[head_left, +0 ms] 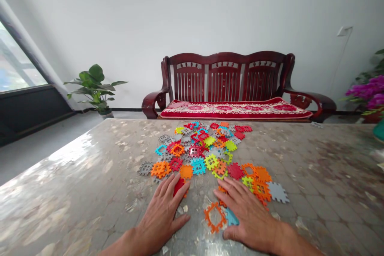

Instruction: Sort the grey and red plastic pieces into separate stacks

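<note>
Fingers (168,187) of the left hand (159,213), extended and slightly parted, nothing gripped, partly cover a red piece (179,187) at near left. Right hand (248,213), palm down, fingers straight and spread, holding nothing, lies partly over a blue piece (231,217), with an orange frame piece (207,215) just left. Heap of notched pieces (210,141) lies centre, farther along the patterned table (114,192).

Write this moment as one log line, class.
left hand: partly covering flat red plastic piece | right hand: partly covering light-blue toothed plastic piece | between hands: orange toothed plastic frame
</note>
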A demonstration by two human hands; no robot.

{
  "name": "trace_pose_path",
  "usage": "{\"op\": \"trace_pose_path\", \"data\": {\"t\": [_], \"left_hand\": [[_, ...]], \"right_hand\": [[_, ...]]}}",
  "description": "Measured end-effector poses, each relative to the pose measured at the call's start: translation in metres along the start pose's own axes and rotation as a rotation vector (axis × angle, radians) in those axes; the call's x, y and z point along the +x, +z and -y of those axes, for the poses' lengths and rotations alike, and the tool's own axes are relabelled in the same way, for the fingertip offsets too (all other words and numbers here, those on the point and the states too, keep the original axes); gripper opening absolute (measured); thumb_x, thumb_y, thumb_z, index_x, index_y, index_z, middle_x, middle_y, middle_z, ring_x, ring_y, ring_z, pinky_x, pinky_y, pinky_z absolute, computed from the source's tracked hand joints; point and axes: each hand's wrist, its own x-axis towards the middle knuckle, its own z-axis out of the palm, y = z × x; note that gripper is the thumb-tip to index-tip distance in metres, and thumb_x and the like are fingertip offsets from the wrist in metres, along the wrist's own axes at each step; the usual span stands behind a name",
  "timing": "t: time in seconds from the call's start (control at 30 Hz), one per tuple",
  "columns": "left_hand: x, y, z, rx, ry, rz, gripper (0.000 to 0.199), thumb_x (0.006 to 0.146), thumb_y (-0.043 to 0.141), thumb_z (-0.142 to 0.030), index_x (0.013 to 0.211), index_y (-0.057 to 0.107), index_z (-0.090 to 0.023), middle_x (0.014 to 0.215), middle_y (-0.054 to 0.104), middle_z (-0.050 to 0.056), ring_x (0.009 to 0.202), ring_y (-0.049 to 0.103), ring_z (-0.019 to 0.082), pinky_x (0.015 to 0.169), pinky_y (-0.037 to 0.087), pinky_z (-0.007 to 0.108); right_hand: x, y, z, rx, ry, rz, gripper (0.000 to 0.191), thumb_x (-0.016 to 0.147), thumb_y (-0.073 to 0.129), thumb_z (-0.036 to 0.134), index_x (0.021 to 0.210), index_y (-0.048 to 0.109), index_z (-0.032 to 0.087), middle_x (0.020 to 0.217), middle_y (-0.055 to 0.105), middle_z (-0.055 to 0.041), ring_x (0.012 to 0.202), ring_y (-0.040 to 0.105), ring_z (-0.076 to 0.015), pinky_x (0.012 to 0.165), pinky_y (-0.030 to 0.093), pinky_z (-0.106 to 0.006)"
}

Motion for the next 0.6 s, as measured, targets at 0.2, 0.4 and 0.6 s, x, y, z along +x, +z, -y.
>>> {"op": "trace_pose_path", "data": {"t": [0.2, 0.4, 0.6], "left_hand": [[0.025, -0.001, 0.001, 0.031, -0.03, 0.052, 0.049, 0.087, 0.062, -0.038, 0.135, 0.053, -0.03, 0.139, 0.054, 0.008, 0.123, 0.051, 0.029, 0.102, 0.043, 0.048], [0.042, -0.008, 0.002, -0.032, 0.029, 0.088, 0.031, 0.09, 0.057, -0.038, 0.118, 0.059, -0.024, 0.113, 0.063, 0.006, 0.102, 0.057, 0.024, 0.091, 0.047, 0.04], [0.044, -0.001, 0.002, -0.142, 0.015, 0.019, 0.028, 0.085, 0.06, -0.032, 0.112, 0.056, -0.024, 0.105, 0.061, 0.005, 0.097, 0.055, 0.023, 0.085, 0.046, 0.038]], "right_hand": [[0.012, -0.004, 0.017, -0.143, -0.029, -0.115, 0.059, 0.082, 0.058, 0.059, 0.133, 0.053, 0.029, 0.135, 0.054, -0.008, 0.125, 0.042, -0.0333, 0.108, 0.029, -0.052], [0.026, -0.002, 0.027, -0.132, 0.037, -0.235, 0.027, 0.082, 0.063, 0.038, 0.104, 0.063, 0.023, 0.106, 0.062, -0.0072, 0.104, 0.05, -0.0269, 0.094, 0.038, -0.043], [0.041, 0.002, 0.016, -0.028, 0.116, -0.299, 0.026, 0.076, 0.065, 0.027, 0.101, 0.06, 0.022, 0.102, 0.059, -0.0062, 0.096, 0.054, -0.0242, 0.085, 0.044, -0.038]]}}
